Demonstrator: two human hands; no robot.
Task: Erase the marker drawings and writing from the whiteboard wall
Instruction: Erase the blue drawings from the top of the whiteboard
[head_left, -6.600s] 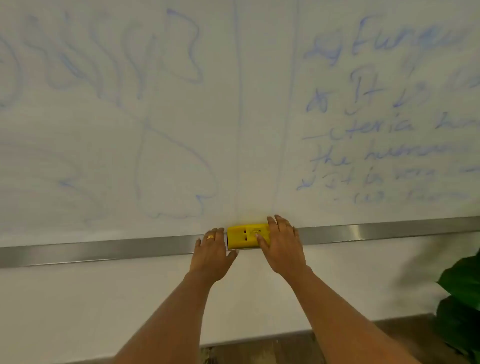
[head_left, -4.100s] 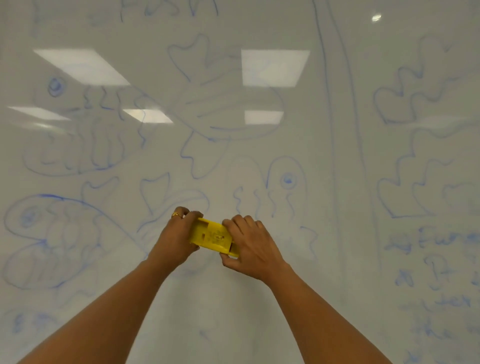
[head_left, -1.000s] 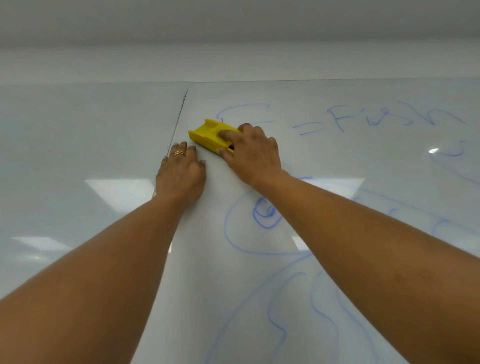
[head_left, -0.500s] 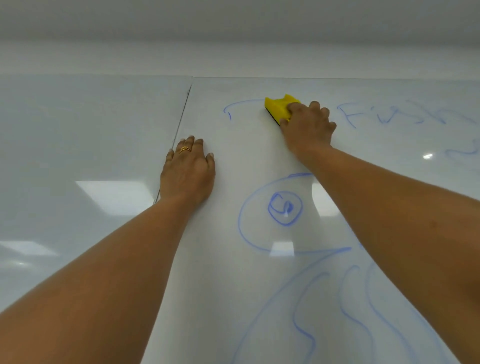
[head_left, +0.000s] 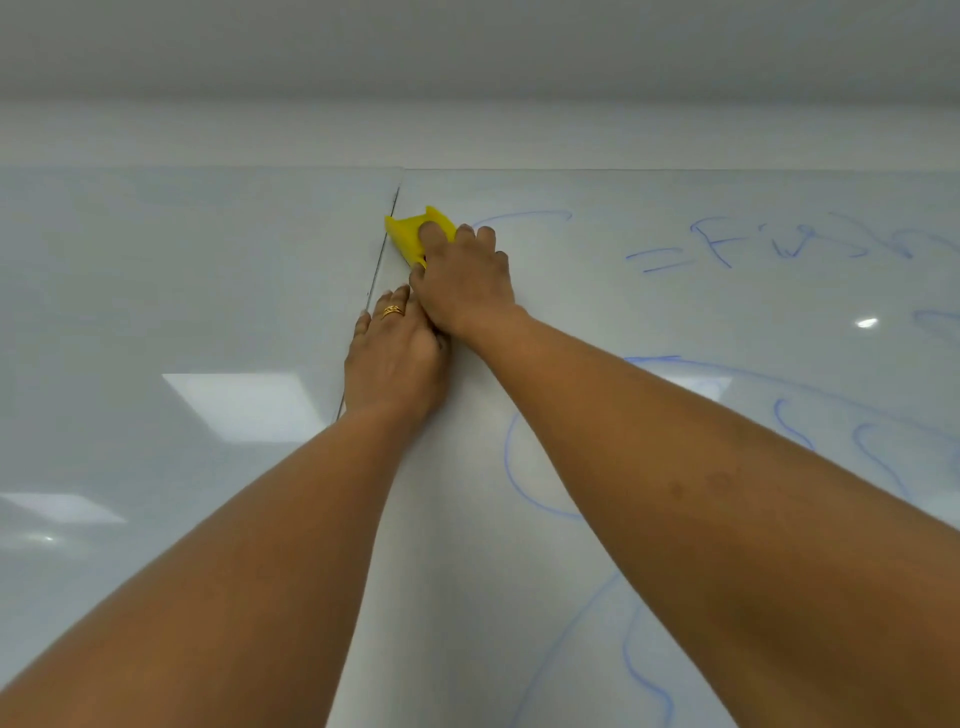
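The whiteboard wall (head_left: 675, 322) fills the view, two glossy panels meeting at a vertical seam (head_left: 382, 254) near the top centre. The left panel is bare of marks; the right one carries blue marker drawings (head_left: 511, 467) and blue writing (head_left: 727, 244) near its top edge. The right hand (head_left: 462, 280) is closed on a yellow eraser (head_left: 413, 234), fingers curled over its back, pressing it to the board just right of the seam near the top. The left hand (head_left: 395, 358) lies flat, fingers together, straddling the seam just below and touching the right hand; a gold ring (head_left: 393, 310) sits on one finger. Half a second ago the eraser was farther right, at the end of the blue arc (head_left: 519, 215); it has since slid left to the seam, and the hands, then apart, now touch.
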